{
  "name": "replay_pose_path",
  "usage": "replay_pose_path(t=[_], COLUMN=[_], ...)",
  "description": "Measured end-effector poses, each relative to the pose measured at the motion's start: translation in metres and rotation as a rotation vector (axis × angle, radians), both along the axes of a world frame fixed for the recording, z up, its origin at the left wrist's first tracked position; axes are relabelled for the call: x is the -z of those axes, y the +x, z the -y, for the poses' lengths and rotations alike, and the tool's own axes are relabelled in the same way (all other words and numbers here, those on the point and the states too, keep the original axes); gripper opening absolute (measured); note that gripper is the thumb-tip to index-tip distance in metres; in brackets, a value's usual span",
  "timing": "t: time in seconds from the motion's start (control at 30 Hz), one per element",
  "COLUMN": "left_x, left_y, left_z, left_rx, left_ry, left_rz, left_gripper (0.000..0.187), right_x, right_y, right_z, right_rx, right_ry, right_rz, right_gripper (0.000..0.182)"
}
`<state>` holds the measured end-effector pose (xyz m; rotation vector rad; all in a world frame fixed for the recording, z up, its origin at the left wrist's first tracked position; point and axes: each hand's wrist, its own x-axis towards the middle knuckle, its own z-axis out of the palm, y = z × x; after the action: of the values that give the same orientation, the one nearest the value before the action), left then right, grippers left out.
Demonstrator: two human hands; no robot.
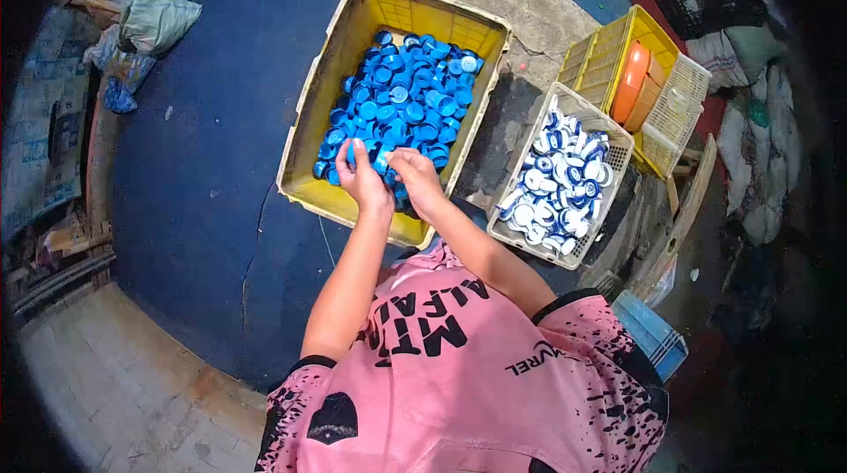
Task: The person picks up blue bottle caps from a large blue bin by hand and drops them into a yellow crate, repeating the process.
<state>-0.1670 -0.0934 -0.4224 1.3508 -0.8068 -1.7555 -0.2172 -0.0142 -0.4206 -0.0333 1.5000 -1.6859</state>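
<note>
Several sacks (159, 21) lie at 10 o'clock, left of the blue floor (194, 164). At 12 o'clock sits a yellow bin (342, 45) with a pale rim, tilted slightly toward 1 o'clock, holding a heap of blue caps (388, 107). Over the bin's 6 o'clock end, the left hand (360, 183) is half open, palm up and fingers curled, with blue caps at its fingers; whether it grips any, I cannot tell. Close on its 3 o'clock side, the right hand (416, 180) is partly closed, thumb and fingers drawn together at a small light-blue piece (385, 159). Between 2 and 3 o'clock, a white basket (620, 158) holds white and dark-blue caps (556, 191). Just beyond, at 2 o'clock, a yellow crate (584, 67) contains an orange item (630, 83). A light-blue basket (648, 332) lies at 4 o'clock.
</note>
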Motion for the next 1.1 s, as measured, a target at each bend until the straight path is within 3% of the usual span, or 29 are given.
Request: replay_pose_path(t=[0.17,0.3,0.43,0.53,0.57,0.9,1.03,1.07,1.1], left_x=[-0.013,-0.029,-0.026,-0.029,-0.03,-0.039,-0.008,0.078,0.085], left_y=[0.002,0.013,0.036,0.058,0.063,0.103,0.09,0.011,-0.028], left_z=[0.003,-0.015,-0.038,-0.06,-0.069,-0.205,-0.273,-0.323,-0.338], left_rx=[0.066,-0.03,-0.083,-0.047,-0.082,0.134,0.372,0.307,0.337], left_ry=[0.103,0.167,0.187,0.168,0.188,0.287,0.443,0.368,0.387], left_rz=[0.036,-0.028,-0.059,-0.103,-0.091,-0.222,-0.285,-0.315,-0.279], left_gripper=[0.07,0.074,0.062,0.052,0.041,0.028,0.02,0.018,0.017], right_x=[0.005,-0.017,0.006,0.004,-0.001,-0.031,-0.037,0.057,0.064], right_y=[-0.002,-0.003,0.006,0.01,0.01,0.052,0.072,-0.022,-0.051], right_z=[-0.011,-0.018,-0.037,-0.067,-0.082,-0.249,-0.353,-0.405,-0.429], right_rx=[-0.023,-0.006,-0.11,-0.148,-0.19,-0.063,0.173,0.123,0.183], right_ry=[0.095,0.209,0.266,0.126,0.151,0.099,0.12,0.02,0.013], right_rz=[-0.043,0.067,-0.197,-0.149,-0.133,-0.147,-0.24,-0.243,-0.268], right_gripper=[0.034,0.04,0.041,0.038,0.036,0.027,0.025,0.023,0.022])
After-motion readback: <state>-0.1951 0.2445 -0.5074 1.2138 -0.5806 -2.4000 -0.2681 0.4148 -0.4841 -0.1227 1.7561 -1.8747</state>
